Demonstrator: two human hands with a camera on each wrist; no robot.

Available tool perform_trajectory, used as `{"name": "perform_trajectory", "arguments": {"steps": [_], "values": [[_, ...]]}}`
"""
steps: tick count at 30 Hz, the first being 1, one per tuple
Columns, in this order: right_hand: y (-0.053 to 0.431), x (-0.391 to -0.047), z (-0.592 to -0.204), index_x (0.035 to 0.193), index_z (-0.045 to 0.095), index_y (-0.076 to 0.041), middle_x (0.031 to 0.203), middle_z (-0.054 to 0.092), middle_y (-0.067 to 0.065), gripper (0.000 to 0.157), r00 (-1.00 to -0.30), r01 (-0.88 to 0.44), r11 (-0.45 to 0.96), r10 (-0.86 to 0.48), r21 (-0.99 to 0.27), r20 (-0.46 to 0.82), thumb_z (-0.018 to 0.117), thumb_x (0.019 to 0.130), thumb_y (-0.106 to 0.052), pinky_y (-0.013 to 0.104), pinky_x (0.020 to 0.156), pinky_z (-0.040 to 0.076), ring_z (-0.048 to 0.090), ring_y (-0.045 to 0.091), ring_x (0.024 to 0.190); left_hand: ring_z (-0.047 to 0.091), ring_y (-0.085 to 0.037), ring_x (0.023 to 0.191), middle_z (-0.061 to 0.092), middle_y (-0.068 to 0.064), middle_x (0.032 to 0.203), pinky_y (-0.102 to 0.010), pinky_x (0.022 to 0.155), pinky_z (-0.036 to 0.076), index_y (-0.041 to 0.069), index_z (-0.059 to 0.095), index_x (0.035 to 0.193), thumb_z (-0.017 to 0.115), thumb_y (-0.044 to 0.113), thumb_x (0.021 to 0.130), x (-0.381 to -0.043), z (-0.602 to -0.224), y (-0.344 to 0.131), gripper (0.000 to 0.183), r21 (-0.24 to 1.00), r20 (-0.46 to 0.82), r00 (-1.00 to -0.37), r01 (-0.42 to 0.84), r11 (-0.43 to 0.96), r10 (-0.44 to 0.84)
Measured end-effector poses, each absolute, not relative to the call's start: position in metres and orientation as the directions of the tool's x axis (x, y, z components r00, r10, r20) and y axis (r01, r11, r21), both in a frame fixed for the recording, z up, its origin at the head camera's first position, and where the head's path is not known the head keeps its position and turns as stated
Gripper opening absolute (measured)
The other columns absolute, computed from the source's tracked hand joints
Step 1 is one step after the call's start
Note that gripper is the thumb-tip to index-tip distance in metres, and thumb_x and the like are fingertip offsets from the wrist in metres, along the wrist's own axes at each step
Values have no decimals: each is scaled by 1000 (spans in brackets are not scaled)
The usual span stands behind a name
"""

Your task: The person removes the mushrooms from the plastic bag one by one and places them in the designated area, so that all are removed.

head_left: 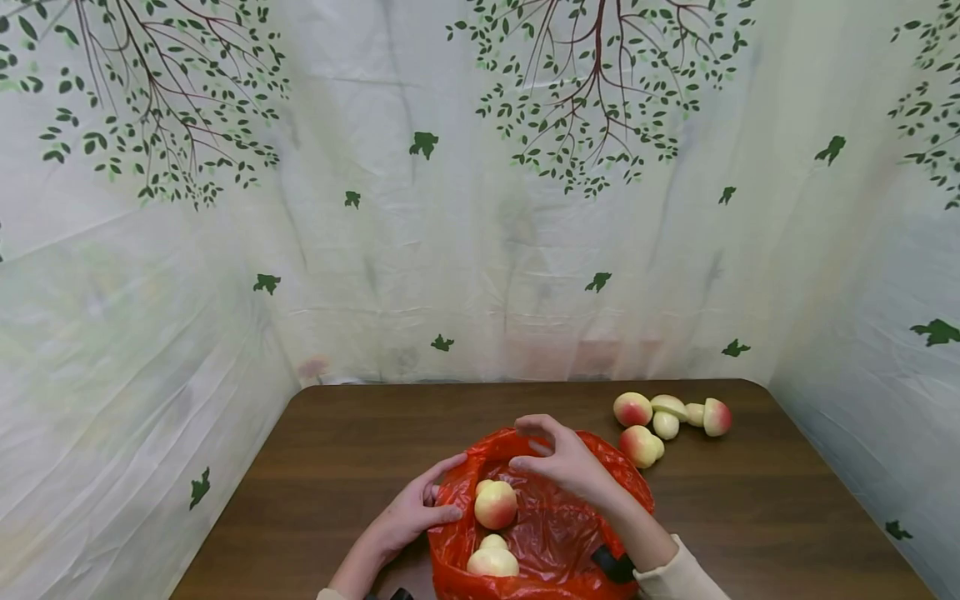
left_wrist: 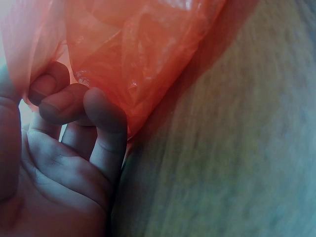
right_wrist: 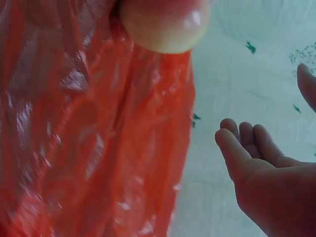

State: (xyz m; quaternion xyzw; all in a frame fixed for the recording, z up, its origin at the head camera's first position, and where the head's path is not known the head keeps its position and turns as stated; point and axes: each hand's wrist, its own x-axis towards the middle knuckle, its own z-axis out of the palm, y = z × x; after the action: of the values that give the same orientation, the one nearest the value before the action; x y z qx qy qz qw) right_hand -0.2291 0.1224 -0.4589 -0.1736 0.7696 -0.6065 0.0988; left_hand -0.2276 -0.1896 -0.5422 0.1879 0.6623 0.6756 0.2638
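A red plastic bag (head_left: pixel 551 533) stands on the table with its mouth spread wide. Inside, along its left side, lie two toy mushrooms: one with a red-and-yellow cap (head_left: pixel 496 505) and a pale yellow one (head_left: pixel 492 560). My left hand (head_left: pixel 414 510) holds the bag's left rim, thumb on the inner side; in the left wrist view its curled fingers (left_wrist: pixel 106 116) meet the red film. Over the bag's far part hovers my right hand (head_left: pixel 566 458), fingers and thumb apart with nothing between them. A mushroom cap (right_wrist: pixel 165 24) shows against the film in the right wrist view.
At the back right of the brown wooden table (head_left: pixel 360 425) several more toy mushrooms lie in a cluster, among them a pale one (head_left: pixel 667 414) and a red-capped one (head_left: pixel 717 417). A leaf-printed cloth (head_left: pixel 480 250) hangs behind and at both sides.
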Motion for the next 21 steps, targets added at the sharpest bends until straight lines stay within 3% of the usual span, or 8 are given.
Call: {"name": "perform_trajectory", "arguments": {"steps": [3, 11, 21], "values": [[118, -231, -466, 148, 52, 1, 153, 53, 25, 63, -908, -133, 205, -418, -970, 36, 80, 96, -21, 61, 121, 42, 49, 48, 147, 79, -11, 79, 76, 1, 88, -32, 77, 66, 11, 22, 170, 69, 14, 104, -228, -542, -189, 81, 994, -90, -785, -108, 7, 612], [107, -231, -481, 148, 55, -2, 149, 59, 22, 62, -857, -119, 256, -515, -959, -31, 80, 96, -25, 59, 114, 51, 57, 46, 140, 79, -11, 81, 77, 1, 91, -33, 79, 66, 12, 21, 170, 67, 12, 104, -227, -541, -191, 80, 994, -79, -778, -106, -7, 624], [100, -228, -494, 151, 54, -6, 152, 59, 18, 66, -788, -114, 291, -608, -950, -92, 81, 95, -27, 64, 119, 44, 53, 42, 145, 80, -13, 82, 77, -1, 91, -35, 81, 66, 18, 25, 170, 69, 16, 104, -228, -542, -191, 79, 992, -120, -791, -116, 45, 599]]}}
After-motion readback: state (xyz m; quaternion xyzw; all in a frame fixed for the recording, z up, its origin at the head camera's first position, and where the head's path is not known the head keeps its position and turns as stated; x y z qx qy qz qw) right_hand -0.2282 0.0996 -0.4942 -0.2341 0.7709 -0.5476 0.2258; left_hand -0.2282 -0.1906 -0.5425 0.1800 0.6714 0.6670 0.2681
